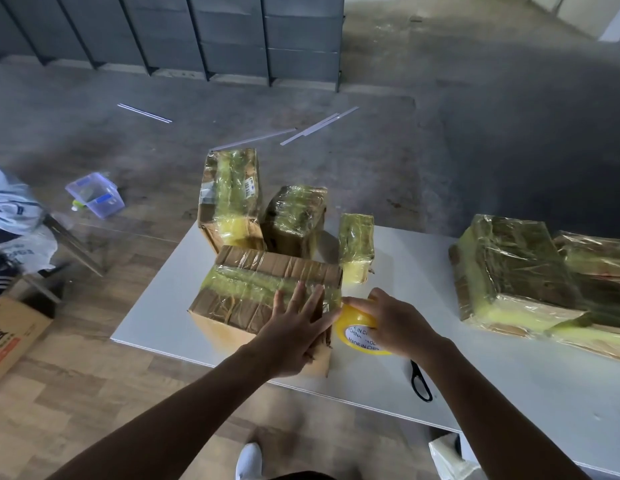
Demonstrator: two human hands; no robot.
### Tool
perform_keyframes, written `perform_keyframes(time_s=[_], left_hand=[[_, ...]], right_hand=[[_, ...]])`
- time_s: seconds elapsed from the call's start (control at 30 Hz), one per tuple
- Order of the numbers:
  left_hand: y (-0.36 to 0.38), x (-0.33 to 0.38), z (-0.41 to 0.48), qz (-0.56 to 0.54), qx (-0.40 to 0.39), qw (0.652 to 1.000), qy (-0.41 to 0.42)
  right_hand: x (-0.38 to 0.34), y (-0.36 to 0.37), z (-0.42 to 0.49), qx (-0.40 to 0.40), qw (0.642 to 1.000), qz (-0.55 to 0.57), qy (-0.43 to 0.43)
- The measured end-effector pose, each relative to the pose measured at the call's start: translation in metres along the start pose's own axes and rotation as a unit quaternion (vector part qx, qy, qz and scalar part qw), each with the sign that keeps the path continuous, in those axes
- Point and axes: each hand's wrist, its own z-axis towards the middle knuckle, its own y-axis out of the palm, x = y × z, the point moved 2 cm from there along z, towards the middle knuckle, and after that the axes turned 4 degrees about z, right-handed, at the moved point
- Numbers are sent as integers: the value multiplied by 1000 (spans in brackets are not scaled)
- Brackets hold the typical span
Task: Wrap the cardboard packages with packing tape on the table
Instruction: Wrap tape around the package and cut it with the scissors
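Left hand (294,327) flat on the box (253,285), roll (357,329) held at its right edge.
Nothing is gripped by the left hand: its fingers are spread straight on the box's top, probably so that the tape is pressed down and the box is steadied. The roll is clasped in the curled fingers of the right hand (395,320), just right of the box at its top corner, seemingly so tape can be drawn down that side. Scissors (421,381) are laid on the table (509,382) right of the box, handy for cutting. Wrapped packages (229,195) are stood behind the box.

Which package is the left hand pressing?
The nearest box, closest to the camera; it alone has the left hand lying flat on its top.
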Motion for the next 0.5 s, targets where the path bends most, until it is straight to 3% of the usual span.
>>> perform_keyframes(time_s=[0.3, 0.4, 0.5], left_hand=[[-47, -17, -10, -116, 115, 986, -28], [-58, -18, -16, -206, 182, 961, -45], [-56, -22, -20, -273, 238, 930, -68]], right_hand=[[-32, -81, 9, 172, 982, -59, -48], [-41, -114, 12, 246, 968, -17, -49], [-38, -125, 12, 278, 954, 113, -11]])
